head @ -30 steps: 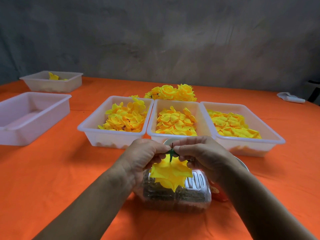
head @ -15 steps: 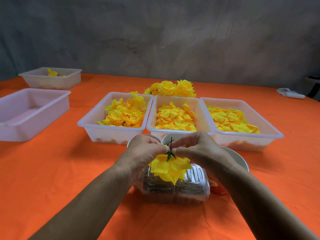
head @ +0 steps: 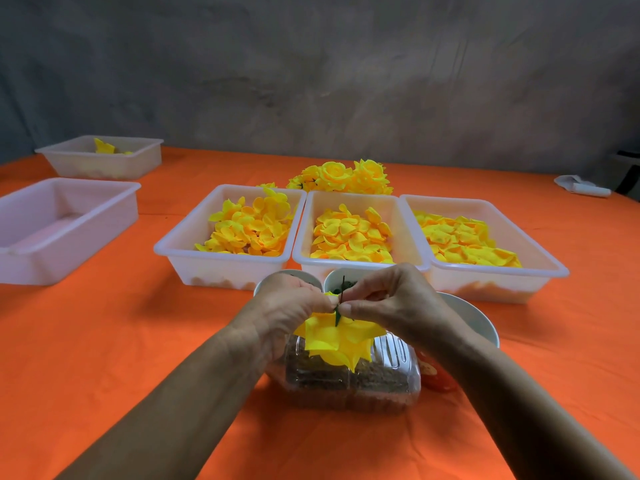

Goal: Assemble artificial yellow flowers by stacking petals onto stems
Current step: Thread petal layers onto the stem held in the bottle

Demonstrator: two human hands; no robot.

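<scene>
My left hand (head: 289, 306) and my right hand (head: 388, 299) meet over the near middle of the table, both pinching a thin dark green stem (head: 341, 296) that points up and away. A stack of yellow petals (head: 341, 341) hangs on the stem just below my fingertips, spread open toward me. Three white trays of loose yellow petals stand side by side behind my hands: left (head: 194, 252), middle (head: 304, 237), right (head: 540, 258). A pile of finished yellow flowers (head: 343, 176) lies behind them.
A clear plastic box (head: 349, 382) with dark contents sits under the petals. White bowls (head: 464, 313) stand beside and behind my hands, a small red thing (head: 438, 377) at the right. Two more white trays (head: 59, 230) (head: 100, 161) stand far left on the orange tablecloth.
Both hands have risen slightly and moved away from me with the flower. The petal stack has slid closer under my fingertips along the stem.
</scene>
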